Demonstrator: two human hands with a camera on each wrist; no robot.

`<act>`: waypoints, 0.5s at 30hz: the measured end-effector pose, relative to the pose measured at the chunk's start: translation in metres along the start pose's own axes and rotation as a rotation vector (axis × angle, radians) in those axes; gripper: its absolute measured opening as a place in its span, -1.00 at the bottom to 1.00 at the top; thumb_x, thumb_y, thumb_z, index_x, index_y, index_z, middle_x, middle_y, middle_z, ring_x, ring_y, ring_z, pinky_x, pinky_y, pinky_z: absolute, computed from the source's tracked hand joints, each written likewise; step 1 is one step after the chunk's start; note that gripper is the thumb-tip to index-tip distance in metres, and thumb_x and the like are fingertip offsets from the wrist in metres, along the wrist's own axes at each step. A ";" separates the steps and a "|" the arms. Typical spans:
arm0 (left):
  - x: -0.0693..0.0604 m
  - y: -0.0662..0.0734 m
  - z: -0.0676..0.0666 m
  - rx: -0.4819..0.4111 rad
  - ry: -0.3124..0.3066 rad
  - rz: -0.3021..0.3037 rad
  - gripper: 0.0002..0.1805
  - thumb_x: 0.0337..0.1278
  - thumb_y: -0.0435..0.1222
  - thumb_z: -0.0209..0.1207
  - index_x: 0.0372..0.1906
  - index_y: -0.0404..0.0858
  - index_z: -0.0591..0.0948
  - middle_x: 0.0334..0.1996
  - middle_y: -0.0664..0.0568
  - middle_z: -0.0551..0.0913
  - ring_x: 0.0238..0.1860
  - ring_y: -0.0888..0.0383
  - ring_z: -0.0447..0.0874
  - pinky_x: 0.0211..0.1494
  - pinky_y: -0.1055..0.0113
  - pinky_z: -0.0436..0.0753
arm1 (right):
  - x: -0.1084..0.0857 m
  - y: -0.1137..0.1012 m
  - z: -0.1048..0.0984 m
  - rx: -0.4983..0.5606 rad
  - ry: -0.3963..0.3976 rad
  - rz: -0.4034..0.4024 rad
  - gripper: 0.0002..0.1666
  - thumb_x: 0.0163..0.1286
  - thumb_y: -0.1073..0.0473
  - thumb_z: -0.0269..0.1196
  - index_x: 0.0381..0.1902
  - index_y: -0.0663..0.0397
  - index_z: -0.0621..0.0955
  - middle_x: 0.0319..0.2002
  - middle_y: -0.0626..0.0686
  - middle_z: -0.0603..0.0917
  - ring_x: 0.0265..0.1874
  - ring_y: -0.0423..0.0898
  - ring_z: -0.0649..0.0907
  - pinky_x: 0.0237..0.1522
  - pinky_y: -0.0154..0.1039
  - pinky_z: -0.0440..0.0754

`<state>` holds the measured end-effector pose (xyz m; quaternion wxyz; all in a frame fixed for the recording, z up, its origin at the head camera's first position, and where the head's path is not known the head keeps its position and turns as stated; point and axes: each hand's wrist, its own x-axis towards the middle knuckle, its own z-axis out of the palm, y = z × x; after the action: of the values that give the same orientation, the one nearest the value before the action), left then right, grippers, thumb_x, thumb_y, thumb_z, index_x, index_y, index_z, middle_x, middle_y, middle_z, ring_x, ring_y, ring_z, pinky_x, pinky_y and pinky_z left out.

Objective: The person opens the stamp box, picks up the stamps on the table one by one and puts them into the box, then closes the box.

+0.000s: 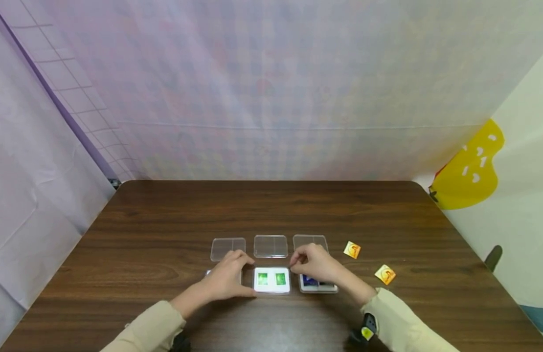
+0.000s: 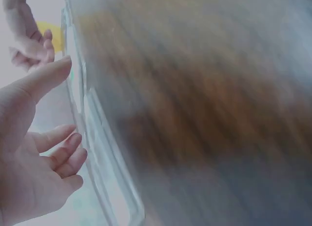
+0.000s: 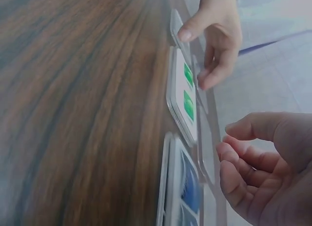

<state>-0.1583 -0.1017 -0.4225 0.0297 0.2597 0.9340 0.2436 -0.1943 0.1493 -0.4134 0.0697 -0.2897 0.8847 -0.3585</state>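
Observation:
A white case with two green pictures (image 1: pixel 271 289) lies at the middle of the near row, also seen in the right wrist view (image 3: pixel 179 96). My left hand (image 1: pixel 229 276) is at its left side, thumb and fingers spread apart, partly over another case (image 1: pixel 208 273). My right hand (image 1: pixel 315 261) is above a case with dark blue pictures (image 1: pixel 319 289), fingers bent and thumb near the fingertips; in the right wrist view the hand (image 3: pixel 265 162) shows nothing between them. The left wrist view shows the left hand (image 2: pixel 36 153) with thumb extended.
Three clear lids (image 1: pixel 270 246) lie in a row behind the cases, the right one partly behind my right hand. Two orange-and-yellow square cards (image 1: pixel 352 250) (image 1: pixel 385 275) lie on the brown table (image 1: pixel 188 210) to the right. A patterned curtain (image 1: pixel 262 88) hangs behind.

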 end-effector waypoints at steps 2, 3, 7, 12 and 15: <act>-0.004 -0.004 -0.005 -0.017 0.011 0.005 -0.28 -0.36 -0.02 0.40 -0.03 -0.36 0.51 -0.09 -0.06 0.49 -0.01 0.00 0.39 0.10 0.08 0.43 | -0.004 0.003 -0.006 0.001 0.000 0.006 -0.95 0.00 0.32 0.27 -0.49 0.17 0.63 -0.58 -0.09 0.62 -0.61 -0.35 0.48 -0.53 -0.43 0.48; -0.007 -0.006 -0.006 -0.020 0.020 0.008 -0.29 -0.36 -0.02 0.40 -0.04 -0.37 0.51 -0.09 -0.06 0.49 -0.01 0.00 0.38 0.10 0.07 0.43 | -0.006 0.005 -0.009 -0.003 0.003 0.013 -0.95 0.00 0.32 0.26 -0.49 0.16 0.63 -0.58 -0.10 0.62 -0.61 -0.35 0.48 -0.52 -0.43 0.48; -0.020 -0.019 -0.012 -0.008 0.064 -0.003 -0.30 -0.40 -0.03 0.41 -0.06 -0.37 0.53 -0.13 -0.05 0.50 -0.05 0.01 0.39 0.03 0.08 0.46 | -0.016 0.015 -0.023 -0.004 0.017 0.059 -0.94 0.03 0.32 0.24 -0.47 0.17 0.62 -0.58 -0.10 0.60 -0.59 -0.34 0.49 -0.52 -0.42 0.48; -0.041 -0.035 -0.013 0.045 0.119 -0.057 -0.28 -0.43 -0.04 0.43 -0.06 -0.37 0.53 -0.13 -0.05 0.50 -0.10 0.05 0.40 -0.12 0.17 0.51 | -0.030 0.029 -0.044 0.062 0.050 0.136 -0.92 0.05 0.33 0.23 -0.44 0.25 0.60 -0.58 -0.03 0.58 -0.62 -0.24 0.50 -0.64 -0.36 0.50; -0.048 -0.042 -0.012 0.058 0.141 -0.072 -0.27 -0.44 -0.07 0.44 -0.04 -0.39 0.52 -0.11 -0.08 0.50 -0.09 0.04 0.41 -0.12 0.17 0.51 | -0.037 0.035 -0.057 0.078 0.086 0.188 -0.89 0.07 0.31 0.25 -0.41 0.25 0.60 -0.57 -0.01 0.57 -0.65 -0.15 0.51 -0.69 -0.31 0.51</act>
<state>-0.1392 -0.1625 -0.4350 -0.0350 0.2088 0.9492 0.2327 -0.1985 0.2239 -0.3983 0.0766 -0.1867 0.8955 -0.3966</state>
